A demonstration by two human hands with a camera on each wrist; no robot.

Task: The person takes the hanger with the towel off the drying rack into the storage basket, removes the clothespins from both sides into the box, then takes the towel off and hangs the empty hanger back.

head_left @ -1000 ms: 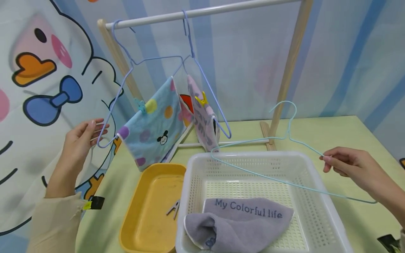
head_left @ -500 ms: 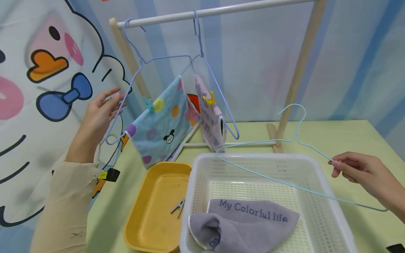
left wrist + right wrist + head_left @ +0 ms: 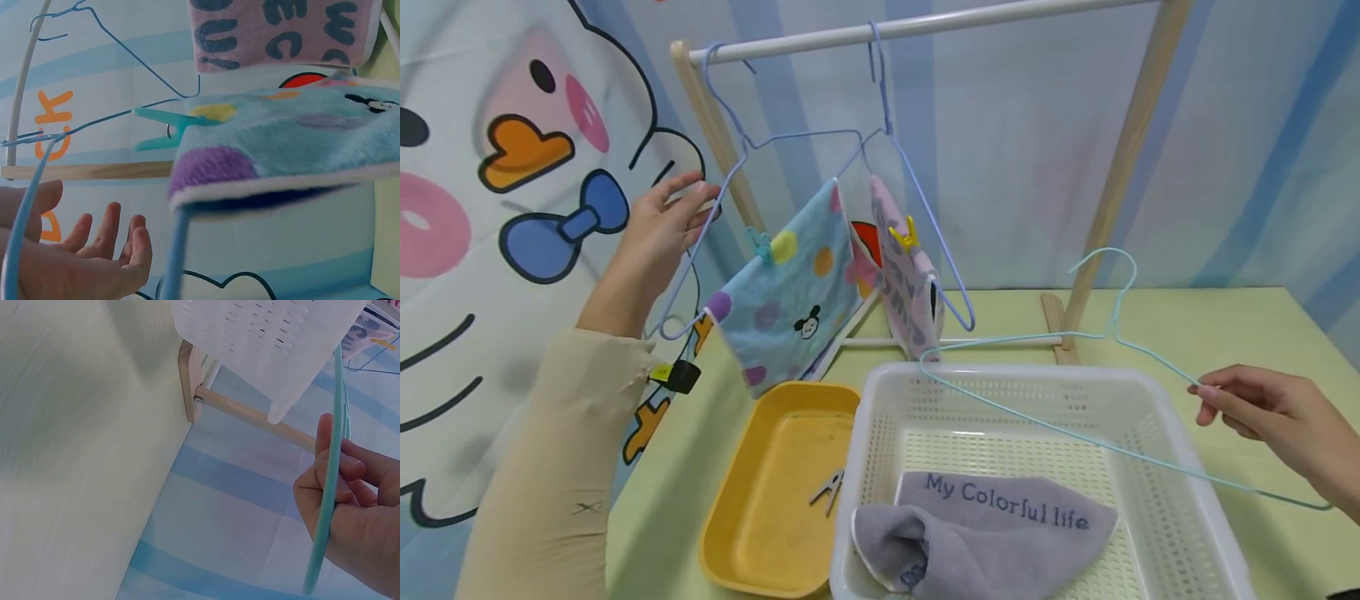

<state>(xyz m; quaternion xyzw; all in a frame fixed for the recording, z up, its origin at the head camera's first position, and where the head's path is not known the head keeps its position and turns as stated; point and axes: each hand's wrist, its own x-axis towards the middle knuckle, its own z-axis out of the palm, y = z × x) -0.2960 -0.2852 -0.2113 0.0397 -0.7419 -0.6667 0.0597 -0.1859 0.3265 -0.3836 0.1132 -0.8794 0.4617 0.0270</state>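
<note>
My left hand is raised beside the sloping arm of a purple-blue hanger. Its fingers look loosely spread in the left wrist view; whether they touch the wire I cannot tell. From that hanger hangs a light-blue dotted towel, held by a turquoise clothespin. Behind it, a second purple-blue hanger carries a pink patterned towel with a yellow clothespin. At the right, my right hand pinches one shoulder of a mint-green hanger, held above a white basket.
A grey towel with lettering lies in the basket. Left of it, a yellow tray holds grey clothespins. The wooden rack with its white top rod stands behind on the pale green table.
My left hand has moved up along the hanger's side, from its lower corner toward the middle. The right hand keeps its pinch on the mint-green hanger. The whole head view has shifted slightly.
</note>
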